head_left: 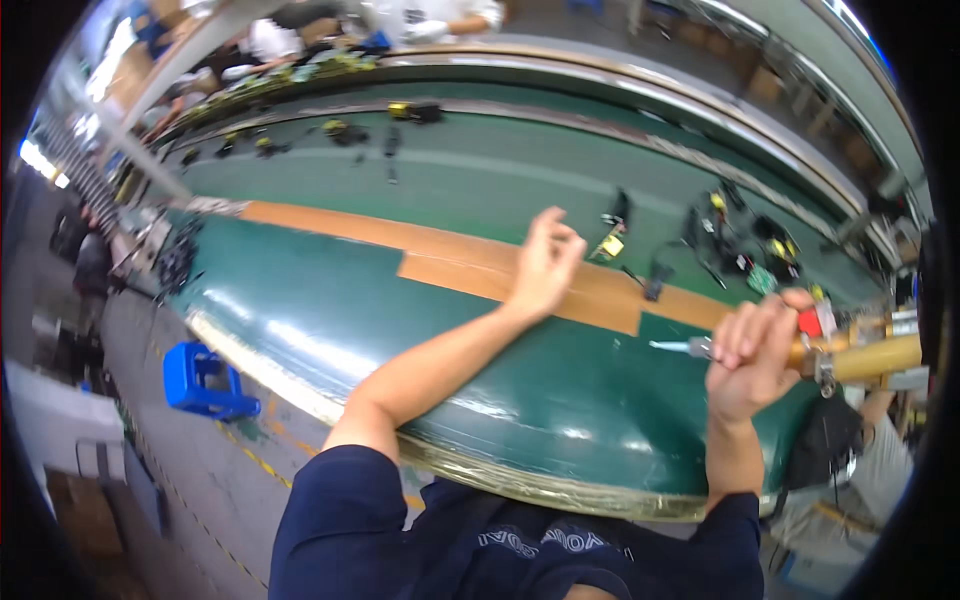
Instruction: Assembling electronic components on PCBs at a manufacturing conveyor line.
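Note:
My left hand point(548, 262) is over the brown strip point(460, 272) along the far side of the green table, its fingers loosely bent and apart with nothing visible in them. Just beyond its fingertips lies a small part with a yellow block and black wires point(611, 243). My right hand point(750, 350) is wrapped round a glue dispenser, whose pale tapered nozzle point(676, 346) points left above the table. Behind that hand, a thick yellowish tube point(875, 358) with a metal clamp runs right; whether it joins the dispenser is hidden.
A green belt point(480, 165) beyond the strip carries several black-and-yellow wired parts, with a cluster point(745, 240) at the right. Black parts point(178, 255) are heaped at the table's left end. A blue stool point(205, 382) stands on the floor. Other people work across the line.

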Demonstrator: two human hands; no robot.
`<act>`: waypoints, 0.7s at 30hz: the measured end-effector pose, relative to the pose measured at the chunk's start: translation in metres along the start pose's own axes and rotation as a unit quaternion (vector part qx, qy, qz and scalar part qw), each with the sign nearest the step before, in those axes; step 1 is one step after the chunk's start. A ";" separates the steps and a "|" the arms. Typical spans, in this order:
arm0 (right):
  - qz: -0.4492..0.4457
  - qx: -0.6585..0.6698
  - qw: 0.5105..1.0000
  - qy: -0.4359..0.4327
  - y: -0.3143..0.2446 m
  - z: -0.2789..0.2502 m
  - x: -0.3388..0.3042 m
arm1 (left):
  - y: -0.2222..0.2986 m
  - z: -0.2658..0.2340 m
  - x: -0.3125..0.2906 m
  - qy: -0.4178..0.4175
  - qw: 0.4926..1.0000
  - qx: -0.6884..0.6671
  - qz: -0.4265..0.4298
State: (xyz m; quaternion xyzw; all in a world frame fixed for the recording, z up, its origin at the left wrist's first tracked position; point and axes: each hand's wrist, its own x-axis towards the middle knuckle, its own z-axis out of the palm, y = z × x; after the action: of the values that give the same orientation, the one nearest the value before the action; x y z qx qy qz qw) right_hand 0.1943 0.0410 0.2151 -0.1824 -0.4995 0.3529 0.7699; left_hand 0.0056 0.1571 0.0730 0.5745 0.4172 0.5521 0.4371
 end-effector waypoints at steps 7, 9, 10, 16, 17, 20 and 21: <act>-0.014 -0.066 0.996 0.053 -0.037 0.024 -0.003 | 0.048 -0.028 -0.050 -0.051 0.998 -0.010 0.026; -0.017 -0.075 0.996 0.035 -0.047 0.028 -0.003 | 0.060 -0.035 -0.061 -0.063 0.998 0.010 0.028; -0.035 -0.147 0.986 0.076 -0.052 0.032 -0.004 | 0.063 -0.038 -0.067 -0.071 0.997 0.016 0.034; -0.114 -0.493 0.837 0.208 -0.046 0.056 -0.064 | 0.073 -0.065 -0.093 -0.064 0.995 0.013 0.069; -0.146 -0.536 0.811 0.184 -0.038 0.056 -0.087 | 0.073 -0.067 -0.099 -0.062 0.995 0.002 0.078; -0.108 -0.583 0.798 0.104 -0.023 0.082 -0.149 | 0.070 -0.076 -0.128 -0.085 0.990 0.035 0.105; -0.103 -0.581 0.801 0.099 -0.024 0.099 -0.162 | 0.074 -0.081 -0.143 -0.080 0.991 0.038 0.100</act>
State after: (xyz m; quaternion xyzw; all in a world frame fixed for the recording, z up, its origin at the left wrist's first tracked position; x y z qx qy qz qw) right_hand 0.0735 -0.1001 0.1693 -0.5766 -0.5483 -0.1051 0.5965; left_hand -0.0816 0.0025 0.1064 0.6718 0.3416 0.5293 0.3897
